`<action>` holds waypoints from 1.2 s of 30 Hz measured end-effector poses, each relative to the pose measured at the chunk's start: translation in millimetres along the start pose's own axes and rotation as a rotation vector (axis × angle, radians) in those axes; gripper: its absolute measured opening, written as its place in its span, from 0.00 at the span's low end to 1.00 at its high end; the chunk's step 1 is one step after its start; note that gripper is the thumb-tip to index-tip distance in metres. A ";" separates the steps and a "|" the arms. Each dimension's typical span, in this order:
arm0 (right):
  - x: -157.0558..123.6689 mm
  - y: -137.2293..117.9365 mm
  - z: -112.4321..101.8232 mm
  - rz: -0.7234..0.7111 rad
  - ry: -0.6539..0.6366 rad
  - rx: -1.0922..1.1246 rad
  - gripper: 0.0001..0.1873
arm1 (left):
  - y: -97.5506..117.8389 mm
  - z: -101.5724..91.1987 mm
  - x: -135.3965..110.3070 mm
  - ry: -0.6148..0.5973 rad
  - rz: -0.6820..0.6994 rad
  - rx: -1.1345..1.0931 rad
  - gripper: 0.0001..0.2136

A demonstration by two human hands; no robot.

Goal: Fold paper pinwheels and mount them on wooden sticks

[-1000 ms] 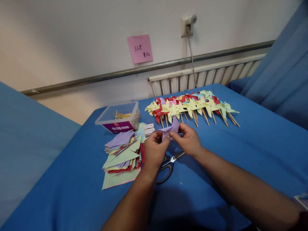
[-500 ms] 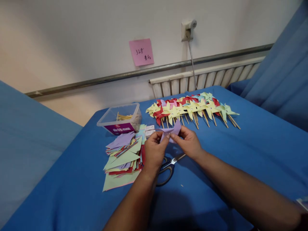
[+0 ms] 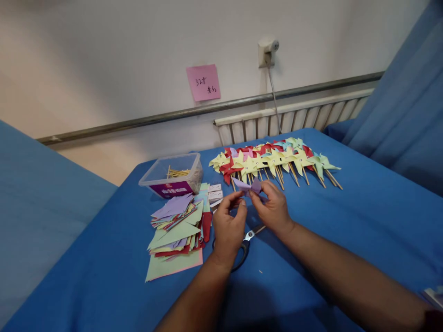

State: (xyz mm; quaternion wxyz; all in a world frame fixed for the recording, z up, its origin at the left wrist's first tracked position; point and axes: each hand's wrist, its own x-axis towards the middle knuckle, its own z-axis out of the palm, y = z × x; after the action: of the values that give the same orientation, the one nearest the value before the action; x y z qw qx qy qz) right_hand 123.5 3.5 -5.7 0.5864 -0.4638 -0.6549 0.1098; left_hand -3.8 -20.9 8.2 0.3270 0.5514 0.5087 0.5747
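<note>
A purple paper pinwheel [image 3: 246, 185], its corners folded inward, is pinched between the thumb and fingers of my right hand [image 3: 275, 210]. Just left of it is my left hand [image 3: 228, 226], fingers curled and thumb apart from the index finger; nothing shows between them. Its fingertips are close to the paper, and I cannot tell whether they touch it. Below both hands lie scissors [image 3: 249, 235] with black handles, partly covered by my left hand.
Finished pinwheels [image 3: 277, 159] on sticks lie at the back right. Left are stacked coloured papers [image 3: 178, 230], a clear plastic tub [image 3: 169, 173] of sticks and small white boxes [image 3: 215, 191]. A radiator [image 3: 294, 117] and wall stand behind the blue-covered table [image 3: 363, 198].
My left thumb and fingers have come off the middle of the purple paper and moved slightly down. My right hand still grips the paper, which has turned. The view has tilted slightly.
</note>
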 end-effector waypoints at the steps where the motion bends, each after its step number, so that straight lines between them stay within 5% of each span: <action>1: -0.1 0.2 -0.5 -0.051 -0.011 -0.032 0.05 | -1.4 1.9 -1.6 -0.035 -0.028 -0.046 0.13; 8: 0.4 2.3 -0.9 -0.236 -0.081 -0.240 0.06 | -2.9 11.3 -2.3 -0.045 -0.248 -0.375 0.16; 15: -1.4 -5.4 -0.4 -0.255 -0.190 -0.273 0.12 | -2.3 7.2 5.7 -0.070 -0.360 -0.582 0.12; 27: -5.2 -14.9 -4.6 -0.134 -0.315 -0.014 0.15 | -19.8 3.6 16.6 0.056 -0.348 -0.424 0.13; 36: 0.8 -1.7 -1.7 0.119 -0.036 0.093 0.08 | -11.4 3.7 15.1 0.058 -0.477 -0.443 0.15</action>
State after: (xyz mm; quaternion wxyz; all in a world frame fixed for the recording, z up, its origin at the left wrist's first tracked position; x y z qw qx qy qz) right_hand 124.3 2.5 -3.4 0.5877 -0.4721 -0.6310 0.1830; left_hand -5.1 -2.9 1.4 0.5498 0.3154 0.4954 0.5940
